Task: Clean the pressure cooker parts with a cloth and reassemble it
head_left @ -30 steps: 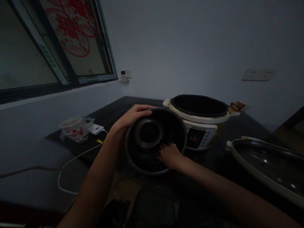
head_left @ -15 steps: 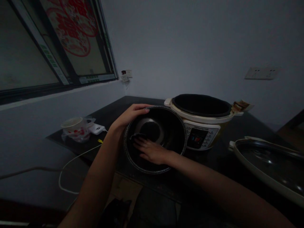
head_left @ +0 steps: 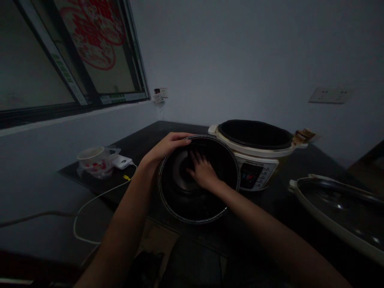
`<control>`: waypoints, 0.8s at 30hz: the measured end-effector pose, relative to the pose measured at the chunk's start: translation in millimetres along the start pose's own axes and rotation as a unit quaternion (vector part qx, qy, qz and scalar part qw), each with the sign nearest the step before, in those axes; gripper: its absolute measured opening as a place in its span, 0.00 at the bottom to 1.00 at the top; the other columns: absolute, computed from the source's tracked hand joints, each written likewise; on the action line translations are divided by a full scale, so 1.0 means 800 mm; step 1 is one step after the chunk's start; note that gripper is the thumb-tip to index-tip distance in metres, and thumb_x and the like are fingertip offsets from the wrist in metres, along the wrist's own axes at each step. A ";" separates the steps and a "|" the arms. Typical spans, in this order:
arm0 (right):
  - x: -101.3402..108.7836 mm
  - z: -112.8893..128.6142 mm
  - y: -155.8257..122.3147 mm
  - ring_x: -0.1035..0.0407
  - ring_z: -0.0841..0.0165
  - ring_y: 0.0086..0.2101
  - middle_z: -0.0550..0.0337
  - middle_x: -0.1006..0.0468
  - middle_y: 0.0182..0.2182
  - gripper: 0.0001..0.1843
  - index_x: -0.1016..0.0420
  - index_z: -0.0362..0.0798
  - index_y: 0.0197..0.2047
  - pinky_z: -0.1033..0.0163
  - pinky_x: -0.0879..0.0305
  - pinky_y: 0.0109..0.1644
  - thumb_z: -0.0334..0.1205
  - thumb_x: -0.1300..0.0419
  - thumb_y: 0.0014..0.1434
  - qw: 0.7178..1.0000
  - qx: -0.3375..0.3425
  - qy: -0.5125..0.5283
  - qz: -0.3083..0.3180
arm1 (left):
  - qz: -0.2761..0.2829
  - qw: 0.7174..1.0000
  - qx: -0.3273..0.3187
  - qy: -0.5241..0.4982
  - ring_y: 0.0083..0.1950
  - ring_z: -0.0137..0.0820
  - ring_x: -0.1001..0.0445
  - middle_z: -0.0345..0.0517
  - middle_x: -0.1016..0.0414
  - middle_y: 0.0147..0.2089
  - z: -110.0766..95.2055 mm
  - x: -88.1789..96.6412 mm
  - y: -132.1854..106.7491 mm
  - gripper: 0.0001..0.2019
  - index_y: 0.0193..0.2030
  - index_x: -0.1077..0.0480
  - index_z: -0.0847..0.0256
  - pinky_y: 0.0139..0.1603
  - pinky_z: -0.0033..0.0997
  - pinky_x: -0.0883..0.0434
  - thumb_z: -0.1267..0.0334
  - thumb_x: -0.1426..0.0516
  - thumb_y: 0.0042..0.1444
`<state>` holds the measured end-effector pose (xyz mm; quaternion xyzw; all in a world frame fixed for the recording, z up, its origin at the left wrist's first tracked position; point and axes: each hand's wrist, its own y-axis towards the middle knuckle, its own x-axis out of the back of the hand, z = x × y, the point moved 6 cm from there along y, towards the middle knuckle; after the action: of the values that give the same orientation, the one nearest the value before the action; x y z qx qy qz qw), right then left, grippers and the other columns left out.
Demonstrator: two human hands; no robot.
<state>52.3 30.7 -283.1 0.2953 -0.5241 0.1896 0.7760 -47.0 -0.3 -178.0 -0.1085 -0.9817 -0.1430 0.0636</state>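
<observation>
A black inner pot with a worn silvery rim is tilted, its mouth facing me. My left hand grips the pot's upper left rim, thumb over the edge and fingers behind, mostly hidden. Inside the pot, my right hand has its fingers spread toward the upper wall and base. Any dark thing beneath those fingertips blends into the black interior, so I cannot make it out. Just behind the pot's right side stands the white-and-gold electric cooker, uncovered, with a control panel in front.
A glass lid with a pale rim lies at the right. On the left are a plastic-wrapped cup, a white charger and a white cable hanging over the dark table's edge. A wall socket is behind.
My right hand has moved up and right inside the pot, from its lower left wall. The pot has shifted slightly right and turned a little. My left hand keeps its hold on the rim.
</observation>
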 end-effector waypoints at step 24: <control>-0.033 0.026 -0.073 0.60 0.57 0.68 0.57 0.51 0.69 0.33 0.49 0.49 0.69 0.43 0.58 0.69 0.42 0.44 0.64 0.946 0.287 -0.088 0.127 | 0.028 1.000 0.004 0.015 0.47 0.37 0.22 0.51 0.19 0.47 -0.017 -0.030 -0.016 0.18 0.50 0.24 0.63 0.53 0.38 0.30 0.62 0.38 0.52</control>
<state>63.0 -26.5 -316.7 0.4518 -0.5468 0.4020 0.5790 -25.9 -21.0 -172.5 -0.1331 -0.9779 -0.1390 0.0822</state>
